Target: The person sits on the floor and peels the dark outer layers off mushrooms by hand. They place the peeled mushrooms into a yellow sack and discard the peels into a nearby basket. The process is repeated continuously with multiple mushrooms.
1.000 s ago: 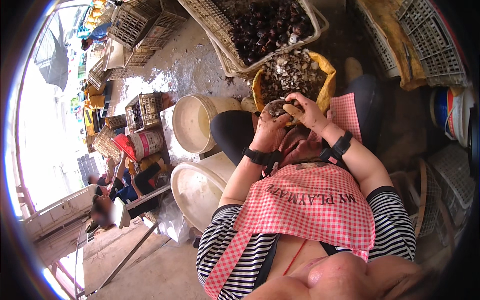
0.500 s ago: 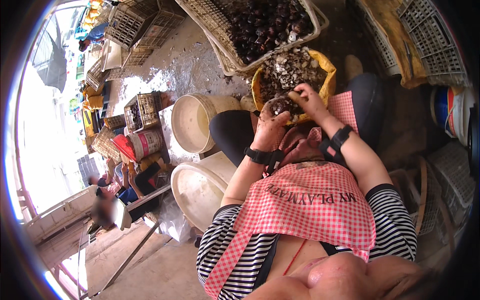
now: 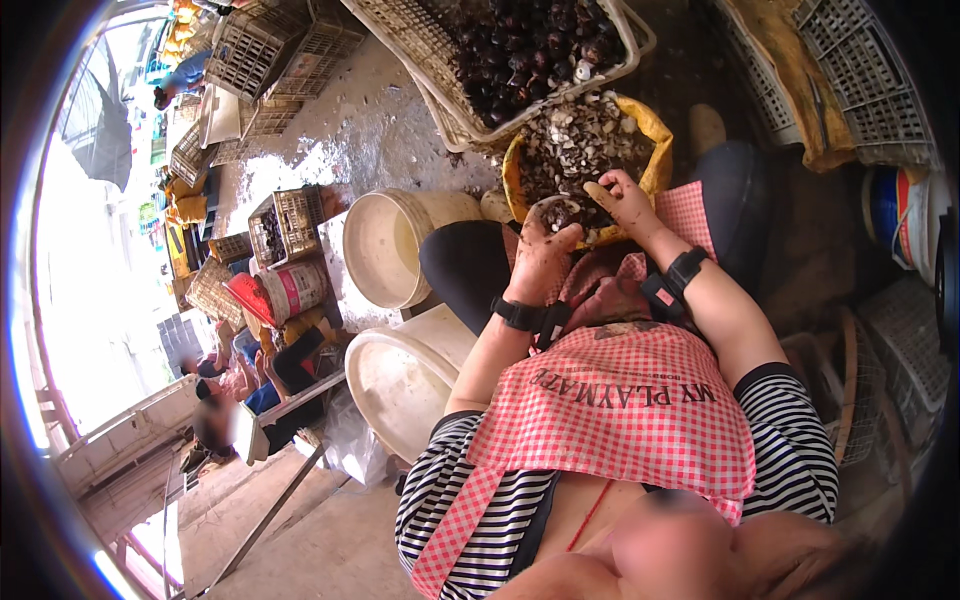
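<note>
My left hand [image 3: 543,250] is closed around a dark, partly peeled water chestnut [image 3: 558,213], pale flesh showing on it. Close by on the right, my right hand [image 3: 628,205] has its fingers curled, and its thumb side looks tan and covered. Whatever it grips is too small to make out. Both hands are over the near rim of a yellow bag-like container [image 3: 655,128] between my knees, which holds pale and brown peelings [image 3: 580,140]. Just beyond stands a pale plastic crate [image 3: 625,70] heaped with dark, round water chestnuts [image 3: 530,50], a few showing white.
To my left stand an open white bucket [image 3: 385,245] and a pale round tub [image 3: 395,390]. Stacked crates [image 3: 865,85] and a striped bucket [image 3: 895,220] are at the right. Farther left are a red-and-white sack [image 3: 285,290] and other people [image 3: 240,400].
My right hand has shifted slightly right and up, leaving a wider gap from the water chestnut. More pale flesh shows on the water chestnut in my left hand, which stays nearly in place.
</note>
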### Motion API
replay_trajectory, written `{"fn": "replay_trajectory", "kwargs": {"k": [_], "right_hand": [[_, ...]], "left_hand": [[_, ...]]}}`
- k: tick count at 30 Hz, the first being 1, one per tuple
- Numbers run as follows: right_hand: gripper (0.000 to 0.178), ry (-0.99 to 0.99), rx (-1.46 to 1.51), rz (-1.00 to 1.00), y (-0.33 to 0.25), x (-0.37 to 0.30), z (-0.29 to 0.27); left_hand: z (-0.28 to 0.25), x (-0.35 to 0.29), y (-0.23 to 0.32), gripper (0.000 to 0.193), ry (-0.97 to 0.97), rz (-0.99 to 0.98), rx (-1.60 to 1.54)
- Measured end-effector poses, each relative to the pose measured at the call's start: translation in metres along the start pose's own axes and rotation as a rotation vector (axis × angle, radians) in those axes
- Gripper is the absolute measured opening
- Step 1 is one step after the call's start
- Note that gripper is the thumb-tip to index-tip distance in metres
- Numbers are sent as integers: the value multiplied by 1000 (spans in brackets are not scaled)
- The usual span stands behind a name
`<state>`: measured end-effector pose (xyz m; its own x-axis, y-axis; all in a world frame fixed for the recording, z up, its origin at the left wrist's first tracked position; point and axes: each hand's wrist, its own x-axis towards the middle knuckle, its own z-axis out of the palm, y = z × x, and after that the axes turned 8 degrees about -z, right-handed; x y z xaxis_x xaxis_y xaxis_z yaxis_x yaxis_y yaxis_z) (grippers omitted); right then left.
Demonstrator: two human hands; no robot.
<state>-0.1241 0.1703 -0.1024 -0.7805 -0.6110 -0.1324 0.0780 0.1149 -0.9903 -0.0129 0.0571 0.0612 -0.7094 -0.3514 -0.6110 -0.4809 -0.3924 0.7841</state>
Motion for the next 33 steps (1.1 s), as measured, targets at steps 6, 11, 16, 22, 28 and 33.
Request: {"fn": "replay_trajectory", "kwargs": {"k": [6, 11, 16, 22, 28, 33], "right_hand": [[61, -162, 48, -185, -65, -14, 0], [61, 11, -79, -51, -10, 2, -5], [56, -188, -60, -250, -74, -15, -4], [63, -78, 4, -187, -48, -5, -3], [66, -22, -380, -74, -26, -1, -23], [59, -242, -93, -347, -78, -21, -3]], "left_hand": [[-9, 4, -2, 38, 22, 2, 25], [-7, 0, 0, 40, -29, 13, -24], [-21, 6, -14, 41, -102, -45, -109], [-18, 1, 0, 43, -125, 45, 182], [-33, 9, -18, 45, -156, 467, 689], [-26, 4, -10, 39, -189, 182, 304]]}}
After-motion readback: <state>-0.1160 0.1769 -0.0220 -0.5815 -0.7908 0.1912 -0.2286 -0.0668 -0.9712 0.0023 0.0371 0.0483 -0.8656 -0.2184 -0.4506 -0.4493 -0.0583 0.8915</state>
